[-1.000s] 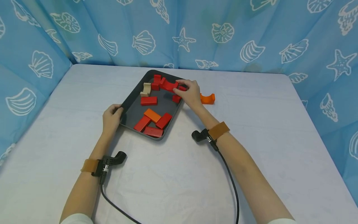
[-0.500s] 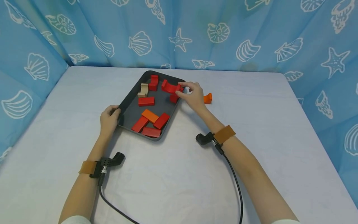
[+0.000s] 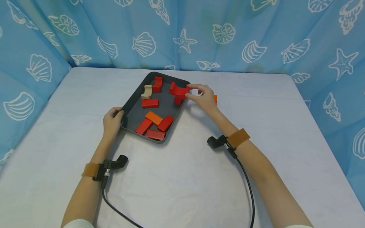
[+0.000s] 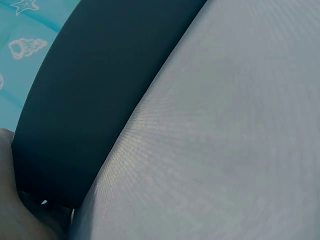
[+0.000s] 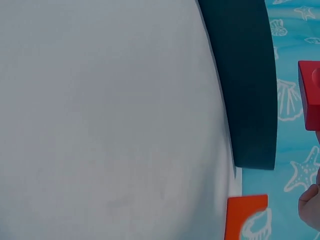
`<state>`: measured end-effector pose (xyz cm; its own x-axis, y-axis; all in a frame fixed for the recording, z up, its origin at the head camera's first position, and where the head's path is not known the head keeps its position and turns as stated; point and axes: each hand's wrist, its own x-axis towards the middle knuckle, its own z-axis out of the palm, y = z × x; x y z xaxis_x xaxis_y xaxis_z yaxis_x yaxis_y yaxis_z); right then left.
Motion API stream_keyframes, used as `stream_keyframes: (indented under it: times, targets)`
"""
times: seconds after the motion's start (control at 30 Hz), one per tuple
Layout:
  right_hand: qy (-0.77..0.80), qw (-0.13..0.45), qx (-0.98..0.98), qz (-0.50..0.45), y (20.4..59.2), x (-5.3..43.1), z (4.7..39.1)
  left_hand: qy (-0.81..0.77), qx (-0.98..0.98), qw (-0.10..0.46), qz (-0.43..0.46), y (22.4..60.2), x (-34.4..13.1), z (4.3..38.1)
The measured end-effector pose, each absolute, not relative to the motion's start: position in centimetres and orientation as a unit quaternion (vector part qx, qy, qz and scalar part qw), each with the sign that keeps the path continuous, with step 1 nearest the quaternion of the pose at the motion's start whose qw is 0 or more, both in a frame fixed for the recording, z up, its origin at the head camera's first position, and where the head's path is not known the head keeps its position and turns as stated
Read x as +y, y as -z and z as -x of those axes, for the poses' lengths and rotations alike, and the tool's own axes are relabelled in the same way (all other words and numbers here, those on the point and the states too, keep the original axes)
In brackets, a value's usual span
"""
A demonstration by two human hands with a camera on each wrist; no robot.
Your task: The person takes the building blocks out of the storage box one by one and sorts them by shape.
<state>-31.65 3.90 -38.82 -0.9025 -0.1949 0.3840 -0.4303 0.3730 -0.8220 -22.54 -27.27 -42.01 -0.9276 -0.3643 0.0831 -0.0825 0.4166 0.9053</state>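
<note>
**Red curved block (image 3: 179, 91) now by the right edge of the tray (image 3: 137, 112)**

Over the last second I have carried the red curved block from nearer the middle of the tray's far edge to the right edge, just short of the far-right corner. My right hand (image 3: 204, 98) is nearly closed, pinching one end between thumb and forefinger. My right wrist view shows red above the rim, so I judge the block lifted, not yet laid down. A smaller red piece (image 3: 178, 101) shows below it; I cannot tell whether the two touch.

My left hand (image 3: 112, 122) has stayed curled around the rim by the near-left corner, and the tray has kept its place, which I take as steadying it for this handling. Outside the right edge, the orange curved block (image 5: 240, 205) has become mostly hidden behind my right hand in the head view. The tan block (image 3: 146, 91) near the left edge has not moved.
</note>
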Motion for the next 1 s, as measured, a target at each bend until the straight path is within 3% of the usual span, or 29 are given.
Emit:
stream_keyframes:
  times: [1.0]
  targets:
    - [-0.512,0.084,-0.838,-0.168,38.3,8.6,30.4,0.521,-0.831,0.142,-0.138,42.0,-27.2,22.5]
